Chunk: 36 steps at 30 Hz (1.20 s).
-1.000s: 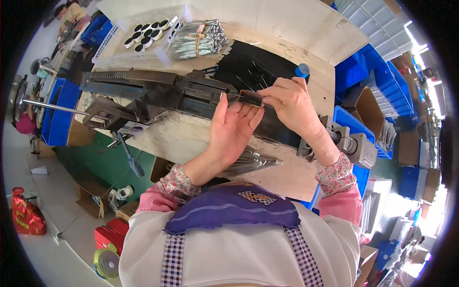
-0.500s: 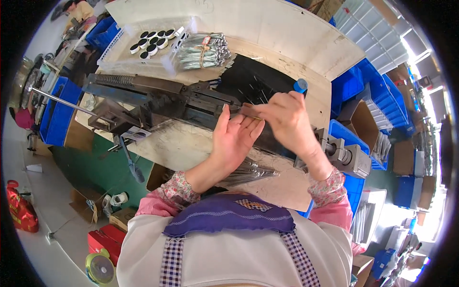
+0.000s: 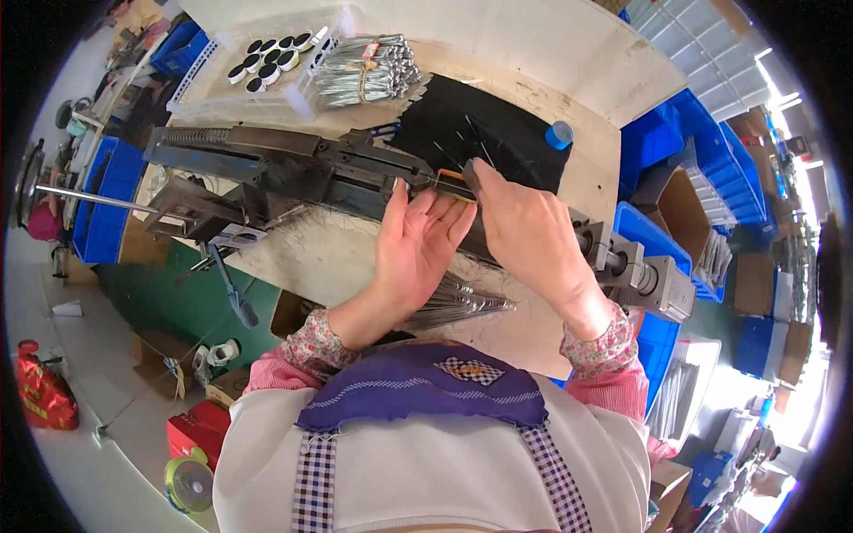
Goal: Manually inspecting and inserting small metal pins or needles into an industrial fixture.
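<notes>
While both hands meet over the long dark metal machine (image 3: 293, 169) lying across the workbench (image 3: 551, 53), the left hand (image 3: 418, 249) lies flat and unclenched, fingertips on its orange-edged slot (image 3: 455, 185). Touching that slot from the other side, the right hand (image 3: 529, 233) curls loosely; whether it pinches anything cannot be told. Nearer the person than the machine lies a loose bunch of thin metal rods (image 3: 462, 302). Beyond it sit a tied rod bundle (image 3: 364, 71) and a clear tray (image 3: 222, 98) holding black discs (image 3: 271, 55). Blue bins (image 3: 702, 151) stand off the machine's motor end.
</notes>
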Available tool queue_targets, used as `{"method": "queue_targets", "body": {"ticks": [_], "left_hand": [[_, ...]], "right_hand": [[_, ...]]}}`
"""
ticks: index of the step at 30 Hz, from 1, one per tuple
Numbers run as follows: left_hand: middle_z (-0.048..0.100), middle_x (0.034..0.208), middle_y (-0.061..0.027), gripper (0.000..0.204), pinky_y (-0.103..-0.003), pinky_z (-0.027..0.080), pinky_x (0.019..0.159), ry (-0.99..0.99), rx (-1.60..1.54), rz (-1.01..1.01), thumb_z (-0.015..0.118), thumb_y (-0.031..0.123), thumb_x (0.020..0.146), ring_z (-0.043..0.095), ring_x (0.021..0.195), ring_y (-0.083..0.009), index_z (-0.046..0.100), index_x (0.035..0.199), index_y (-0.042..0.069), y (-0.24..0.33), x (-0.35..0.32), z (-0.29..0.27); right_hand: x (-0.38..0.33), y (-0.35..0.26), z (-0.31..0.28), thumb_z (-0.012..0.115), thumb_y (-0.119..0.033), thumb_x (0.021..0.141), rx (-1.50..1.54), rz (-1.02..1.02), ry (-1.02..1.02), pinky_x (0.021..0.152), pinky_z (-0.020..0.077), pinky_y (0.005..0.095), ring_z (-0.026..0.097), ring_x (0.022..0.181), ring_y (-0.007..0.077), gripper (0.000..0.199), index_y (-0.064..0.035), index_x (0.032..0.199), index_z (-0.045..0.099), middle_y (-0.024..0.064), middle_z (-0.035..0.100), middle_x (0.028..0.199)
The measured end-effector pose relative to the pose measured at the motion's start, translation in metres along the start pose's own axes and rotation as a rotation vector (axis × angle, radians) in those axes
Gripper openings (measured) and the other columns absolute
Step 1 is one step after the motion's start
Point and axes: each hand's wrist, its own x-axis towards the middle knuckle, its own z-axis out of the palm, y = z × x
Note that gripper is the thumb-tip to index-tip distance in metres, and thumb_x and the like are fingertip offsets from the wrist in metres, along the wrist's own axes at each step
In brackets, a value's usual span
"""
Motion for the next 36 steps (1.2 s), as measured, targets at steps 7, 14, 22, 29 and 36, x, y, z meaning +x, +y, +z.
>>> {"method": "queue_targets", "body": {"ticks": [7, 14, 22, 29, 36], "left_hand": [[0.054, 0.115, -0.0131, 0.048, -0.037, 0.035, 0.106, 0.015, 0.034, -0.099, 0.033, 0.046, 0.100, 0.047, 0.118, -0.0250, 0.053, 0.097, 0.003, 0.007, -0.003, 0.004], [0.056, 0.115, -0.0045, 0.030, -0.035, 0.038, 0.104, 0.039, 0.177, -0.088, 0.044, 0.030, 0.100, 0.051, 0.112, -0.0171, 0.053, 0.113, 0.005, -0.003, -0.003, -0.001], [0.052, 0.127, -0.0039, 0.037, -0.035, 0.033, 0.107, 0.311, 0.225, -0.208, 0.053, 0.030, 0.095, 0.045, 0.123, -0.0167, 0.048, 0.125, 0.009, -0.040, -0.011, -0.017], [0.038, 0.144, -0.0208, 0.050, -0.042, 0.031, 0.111, -0.230, 0.680, -0.340, 0.043, 0.017, 0.099, 0.041, 0.131, -0.0345, 0.029, 0.145, 0.001, 0.052, -0.108, -0.051], [0.047, 0.135, -0.0221, 0.081, -0.054, 0.034, 0.103, 1.312, 2.708, 0.659, 0.067, 0.015, 0.077, 0.053, 0.117, -0.0347, 0.026, 0.146, 0.007, 0.135, -0.169, -0.144]], "right_hand": [[0.004, -0.017, 0.005, 0.057, -0.004, 0.072, -0.222, -0.055, -0.178, 0.054, 0.0504, 0.0379, 0.064, 0.061, 0.0305, 0.047, 0.0112, 0.117, 0.054, 0.0166, 0.063, 0.068], [-0.028, -0.006, 0.007, 0.059, -0.003, 0.074, -0.163, -0.063, -0.041, 0.051, 0.0513, 0.0343, 0.065, 0.061, 0.0279, 0.023, 0.0046, 0.095, 0.051, 0.0122, 0.060, 0.066], [-0.135, 0.011, 0.097, 0.060, -0.019, 0.085, 0.220, 0.259, -0.325, 0.068, 0.0504, 0.0487, 0.064, 0.077, 0.0388, 0.026, -0.0062, 0.107, 0.055, 0.0209, 0.065, 0.089], [-0.122, 0.003, 0.144, 0.063, -0.026, 0.084, 0.364, 0.200, -0.286, 0.059, 0.0504, 0.0496, 0.063, 0.069, 0.0417, 0.025, -0.0021, 0.087, 0.054, 0.0238, 0.062, 0.073], [-0.112, -0.003, 0.140, 0.066, -0.028, 0.083, 0.466, 0.258, -0.307, 0.060, 0.0484, 0.0495, 0.061, 0.069, 0.0443, 0.031, -0.0005, 0.080, 0.053, 0.0247, 0.062, 0.072]]}}
